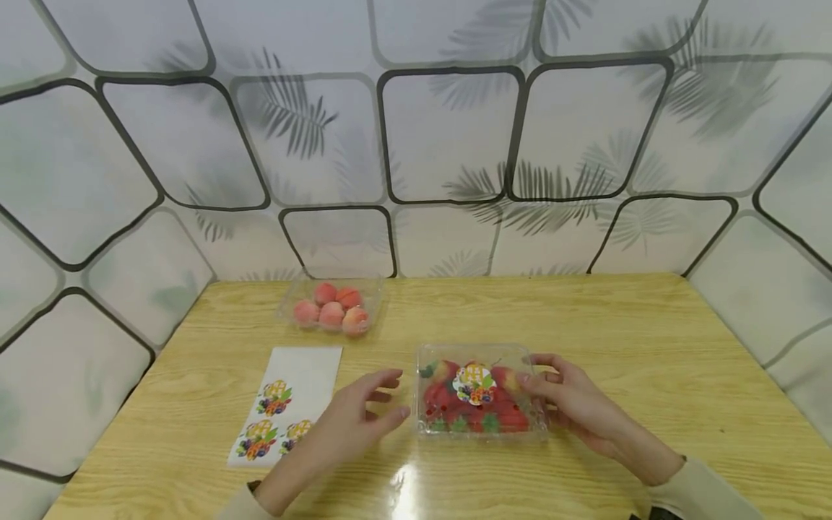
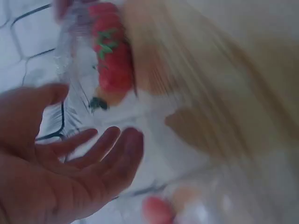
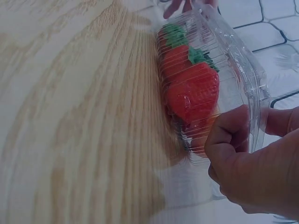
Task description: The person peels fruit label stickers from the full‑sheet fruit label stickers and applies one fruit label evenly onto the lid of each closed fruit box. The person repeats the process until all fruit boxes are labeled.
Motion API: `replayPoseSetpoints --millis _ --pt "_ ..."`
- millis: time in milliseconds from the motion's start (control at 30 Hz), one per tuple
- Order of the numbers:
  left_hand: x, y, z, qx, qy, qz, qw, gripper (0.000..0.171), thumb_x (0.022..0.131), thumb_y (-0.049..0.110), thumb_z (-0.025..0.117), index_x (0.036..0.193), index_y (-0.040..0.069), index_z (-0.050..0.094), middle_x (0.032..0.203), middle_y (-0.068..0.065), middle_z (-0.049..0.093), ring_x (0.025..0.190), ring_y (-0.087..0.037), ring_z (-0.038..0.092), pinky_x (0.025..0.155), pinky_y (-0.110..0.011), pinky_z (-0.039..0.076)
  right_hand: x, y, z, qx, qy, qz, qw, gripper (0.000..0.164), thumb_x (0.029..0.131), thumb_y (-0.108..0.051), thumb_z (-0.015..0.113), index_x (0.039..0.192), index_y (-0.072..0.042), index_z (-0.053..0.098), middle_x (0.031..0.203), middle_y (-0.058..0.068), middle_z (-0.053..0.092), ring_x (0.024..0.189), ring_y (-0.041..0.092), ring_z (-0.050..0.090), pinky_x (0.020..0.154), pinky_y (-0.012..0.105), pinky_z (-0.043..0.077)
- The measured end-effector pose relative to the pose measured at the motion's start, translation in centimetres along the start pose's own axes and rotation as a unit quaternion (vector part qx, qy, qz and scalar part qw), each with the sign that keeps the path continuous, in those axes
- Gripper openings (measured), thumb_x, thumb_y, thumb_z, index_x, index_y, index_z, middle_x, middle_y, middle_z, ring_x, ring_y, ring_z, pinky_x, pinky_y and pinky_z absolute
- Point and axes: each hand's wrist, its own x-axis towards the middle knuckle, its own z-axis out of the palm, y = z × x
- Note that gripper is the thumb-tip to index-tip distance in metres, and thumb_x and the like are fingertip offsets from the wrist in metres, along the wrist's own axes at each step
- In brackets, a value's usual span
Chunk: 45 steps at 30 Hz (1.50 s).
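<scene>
Strawberries (image 3: 192, 91) are lying in a clear box (image 1: 477, 352); the right hand (image 1: 575, 399) is pinching its right edge, the left hand (image 1: 354, 417) is hovering left of it, fingers relaxed.

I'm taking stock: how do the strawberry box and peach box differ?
The strawberry box bears a round sticker; the peach box shows none.
The right hand holds the strawberry box; no hand touches the peach box.
The peach box stands farther back and left of the strawberry box.
Both are clear plastic.
</scene>
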Motion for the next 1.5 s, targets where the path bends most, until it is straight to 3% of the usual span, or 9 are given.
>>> replayPoseSetpoints --millis 33,67,133,167,233,300,633,1033,1500 --pt "-0.6 -0.2 -0.1 0.083 0.01 0.03 0.996 0.06 0.098 0.038 0.069 0.149 0.011 0.052 0.142 -0.013 0.06 0.123 -0.035 0.063 0.09 -0.055 0.058 0.0 0.0 0.0 0.003 -0.001 -0.002 1.0 0.069 0.107 -0.03 0.056 0.155 0.0 0.018 0.093 -0.003 0.058 0.07 0.007 0.051 0.061 0.026 0.049" --pt "-1.1 -0.3 -0.2 0.159 0.021 0.056 0.9855 0.061 0.096 0.039 0.07 0.149 0.014 0.052 0.143 -0.012 0.06 0.125 -0.035 0.062 0.091 -0.057 0.057 0.1 0.1 0.0 0.007 0.0 -0.003 1.0 0.068 0.107 -0.03 0.056 0.155 0.0 0.018 0.093 -0.003 0.057 0.07 0.007 0.051 0.061 0.026 0.049" --pt "-2.0 -0.6 -0.4 0.274 0.035 0.095 0.9565 0.064 0.094 0.042 0.073 0.15 0.021 0.052 0.147 -0.009 0.058 0.129 -0.035 0.06 0.091 -0.061 0.056 0.1 0.2 0.0 0.015 0.002 -0.005 1.0 0.067 0.107 -0.029 0.057 0.154 -0.001 0.018 0.092 -0.003 0.056 0.069 0.007 0.051 0.06 0.026 0.048" --pt "-2.3 -0.8 -0.5 0.308 0.035 0.108 0.9445 0.065 0.093 0.043 0.073 0.15 0.023 0.052 0.149 -0.009 0.056 0.131 -0.036 0.059 0.092 -0.062 0.055 0.1 0.2 0.0 0.017 0.002 -0.008 1.0 0.066 0.107 -0.028 0.057 0.153 -0.001 0.018 0.092 -0.003 0.055 0.069 0.007 0.051 0.06 0.026 0.048" --pt "-2.8 -1.0 -0.6 0.346 0.031 0.118 0.9303 0.068 0.091 0.047 0.074 0.151 0.027 0.051 0.152 -0.008 0.054 0.134 -0.036 0.056 0.093 -0.06 0.055 0.1 0.3 -0.1 0.022 0.006 -0.01 1.0 0.065 0.106 -0.027 0.057 0.152 -0.002 0.019 0.09 -0.003 0.054 0.068 0.007 0.051 0.059 0.024 0.048" --pt "-3.1 -1.2 -0.6 0.359 0.022 0.118 0.9257 0.072 0.09 0.051 0.073 0.153 0.028 0.049 0.156 -0.007 0.051 0.138 -0.036 0.053 0.098 -0.06 0.053 0.1 0.4 -0.2 0.026 0.009 -0.013 1.0 0.064 0.106 -0.026 0.058 0.151 -0.002 0.02 0.089 -0.004 0.055 0.067 0.006 0.052 0.058 0.023 0.047" --pt "-3.5 -1.5 -0.8 0.377 0.012 0.132 0.9168 0.079 0.088 0.06 0.07 0.155 0.026 0.045 0.159 -0.009 0.046 0.143 -0.04 0.047 0.101 -0.062 0.05 0.1 0.6 -0.1 0.033 0.016 -0.023 0.999 0.062 0.106 -0.024 0.057 0.151 -0.002 0.02 0.089 -0.005 0.055 0.067 0.005 0.052 0.056 0.023 0.047" --pt "-2.0 -1.9 -2.2 0.384 0.031 0.119 0.9151 0.085 0.086 0.056 0.076 0.157 0.024 0.043 0.159 -0.013 0.045 0.141 -0.044 0.048 0.098 -0.066 0.05 0.6 0.4 -0.4 0.034 0.026 -0.037 0.998 0.065 0.107 -0.024 0.056 0.154 -0.001 0.018 0.09 -0.006 0.058 0.068 0.006 0.048 0.058 0.022 0.046" --pt "-1.8 -3.4 -3.8 0.368 0.047 0.081 0.9251 0.084 0.087 0.052 0.077 0.157 0.024 0.042 0.16 -0.014 0.044 0.142 -0.044 0.047 0.098 -0.066 0.048 1.8 -0.2 -1.0 0.055 0.055 -0.077 0.994 0.058 0.106 -0.02 0.058 0.149 0.0 0.025 0.081 -0.01 0.057 0.066 0.004 0.05 0.058 0.02 0.046"
